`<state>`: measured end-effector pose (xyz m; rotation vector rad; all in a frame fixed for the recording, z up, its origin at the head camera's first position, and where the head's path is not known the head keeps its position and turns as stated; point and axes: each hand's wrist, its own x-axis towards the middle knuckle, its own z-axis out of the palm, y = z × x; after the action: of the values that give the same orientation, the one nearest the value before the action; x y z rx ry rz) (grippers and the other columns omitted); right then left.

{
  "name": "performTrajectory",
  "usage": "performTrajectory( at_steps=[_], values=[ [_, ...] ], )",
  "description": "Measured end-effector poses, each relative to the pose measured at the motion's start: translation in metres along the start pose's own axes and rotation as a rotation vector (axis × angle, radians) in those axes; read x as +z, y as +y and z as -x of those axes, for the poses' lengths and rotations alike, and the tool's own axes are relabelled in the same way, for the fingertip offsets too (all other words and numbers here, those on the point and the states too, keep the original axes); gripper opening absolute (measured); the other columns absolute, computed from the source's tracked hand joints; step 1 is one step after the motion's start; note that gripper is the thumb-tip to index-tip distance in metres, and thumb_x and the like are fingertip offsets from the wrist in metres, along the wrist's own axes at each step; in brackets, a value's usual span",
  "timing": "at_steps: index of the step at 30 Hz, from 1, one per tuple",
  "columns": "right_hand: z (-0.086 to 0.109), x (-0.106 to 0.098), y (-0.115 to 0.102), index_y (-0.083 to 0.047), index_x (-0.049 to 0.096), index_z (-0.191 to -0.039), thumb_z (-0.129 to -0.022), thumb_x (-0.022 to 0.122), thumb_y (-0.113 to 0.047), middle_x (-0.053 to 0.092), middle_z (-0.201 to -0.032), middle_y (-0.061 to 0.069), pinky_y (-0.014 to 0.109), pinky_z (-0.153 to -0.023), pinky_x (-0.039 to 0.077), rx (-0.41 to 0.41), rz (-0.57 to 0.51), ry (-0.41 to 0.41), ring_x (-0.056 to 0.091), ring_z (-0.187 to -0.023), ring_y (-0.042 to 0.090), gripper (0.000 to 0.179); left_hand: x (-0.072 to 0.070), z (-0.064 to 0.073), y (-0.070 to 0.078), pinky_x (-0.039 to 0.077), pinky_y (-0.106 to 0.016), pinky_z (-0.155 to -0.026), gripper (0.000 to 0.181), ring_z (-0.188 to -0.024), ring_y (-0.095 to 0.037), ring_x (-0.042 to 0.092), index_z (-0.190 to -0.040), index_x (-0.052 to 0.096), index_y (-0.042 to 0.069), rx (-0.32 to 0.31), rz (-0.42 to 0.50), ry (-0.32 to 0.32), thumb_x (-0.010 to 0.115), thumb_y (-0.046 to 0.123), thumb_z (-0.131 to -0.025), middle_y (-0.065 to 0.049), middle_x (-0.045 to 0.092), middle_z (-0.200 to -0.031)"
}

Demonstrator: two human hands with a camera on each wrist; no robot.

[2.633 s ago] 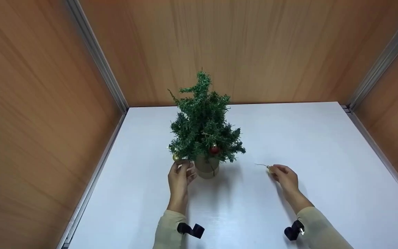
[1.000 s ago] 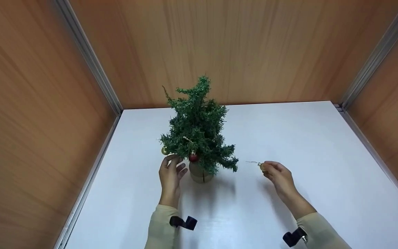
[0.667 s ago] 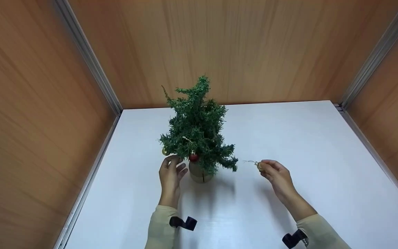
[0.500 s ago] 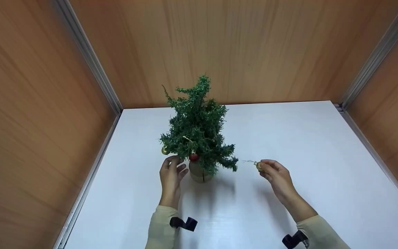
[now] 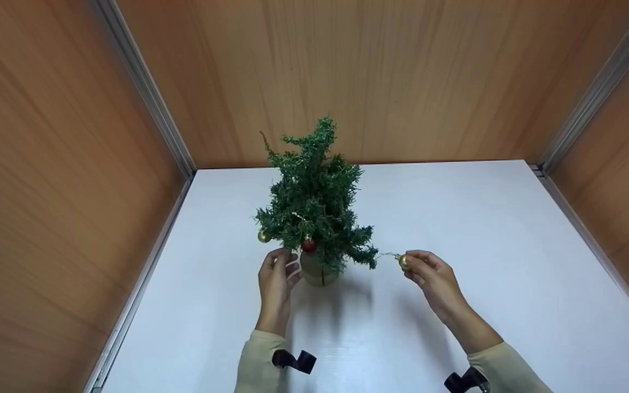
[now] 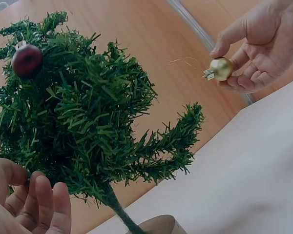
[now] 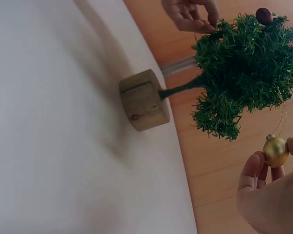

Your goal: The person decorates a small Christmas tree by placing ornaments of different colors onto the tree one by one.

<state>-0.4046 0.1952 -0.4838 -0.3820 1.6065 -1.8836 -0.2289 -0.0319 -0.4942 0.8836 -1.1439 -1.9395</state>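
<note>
A small artificial Christmas tree (image 5: 317,196) stands upright on a round wooden base (image 7: 144,100). A red bauble (image 6: 27,61) and a gold bauble (image 5: 263,236) hang from its lower branches. My left hand (image 5: 276,278) is at the tree's lower left, thumb and fingertips pinching a low branch among the needles. My right hand (image 5: 429,275) pinches another gold bauble (image 7: 275,151) between thumb and fingers, raised off the table to the right of the tree. Its thin hanging loop (image 5: 385,254) points left, its end close to the tip of the lower right branch (image 5: 366,256).
The white table (image 5: 484,218) is bordered by wood-grain panels at the back (image 5: 402,82), left and right, with grey metal strips at the corners. Dark wrist-camera mounts (image 5: 295,361) are strapped on both sleeves.
My right hand has carried the gold bauble leftward, its loop now by the right branch. Since the oldest frame the tree has turned, the red bauble shifting left; my left hand stays at the lower branch.
</note>
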Motion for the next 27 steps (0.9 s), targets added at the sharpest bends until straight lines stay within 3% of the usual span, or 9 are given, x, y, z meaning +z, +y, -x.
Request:
performTrajectory(
  at_steps=[8, 13, 19, 27],
  values=[
    [0.005, 0.007, -0.006, 0.007, 0.045, -0.115, -0.084, 0.064, -0.019, 0.055, -0.104, 0.014, 0.034, -0.086, 0.044, 0.011, -0.047, -0.019, 0.056, -0.096, 0.022, 0.046, 0.006, 0.012, -0.002, 0.050, -0.032, -0.062, 0.020, -0.069, -0.017, 0.056, -0.101, 0.052, 0.000, 0.002, 0.022, -0.043, 0.051, 0.017, -0.090, -0.010, 0.055, -0.088],
    [0.008, 0.010, -0.007, 0.007, 0.046, -0.114, -0.084, 0.063, -0.016, 0.055, -0.104, 0.014, 0.036, -0.087, 0.043, 0.017, -0.073, -0.027, 0.054, -0.101, 0.027, 0.041, 0.012, 0.021, -0.005, 0.050, -0.034, -0.059, 0.025, -0.068, -0.022, 0.056, -0.103, 0.050, -0.005, -0.009, 0.043, -0.086, 0.052, 0.016, -0.090, -0.016, 0.054, -0.088],
    [0.011, 0.013, -0.008, 0.006, 0.048, -0.110, -0.086, 0.061, -0.013, 0.055, -0.104, 0.014, 0.033, -0.085, 0.045, 0.028, -0.117, -0.025, 0.055, -0.097, 0.024, 0.034, 0.018, 0.034, -0.015, 0.051, -0.034, -0.057, 0.023, -0.066, -0.021, 0.057, -0.099, 0.051, -0.003, 0.007, -0.015, -0.131, 0.050, 0.019, -0.091, -0.018, 0.057, -0.085],
    [0.019, 0.019, -0.010, 0.006, 0.050, -0.108, -0.084, 0.063, -0.013, 0.056, -0.101, 0.016, 0.035, -0.083, 0.045, 0.006, -0.124, -0.054, 0.056, -0.089, 0.023, 0.033, 0.030, 0.049, -0.034, 0.052, -0.036, -0.058, 0.021, -0.064, -0.020, 0.056, -0.095, 0.052, -0.001, -0.076, 0.005, -0.170, 0.048, 0.019, -0.091, -0.012, 0.057, -0.081]
  ],
)
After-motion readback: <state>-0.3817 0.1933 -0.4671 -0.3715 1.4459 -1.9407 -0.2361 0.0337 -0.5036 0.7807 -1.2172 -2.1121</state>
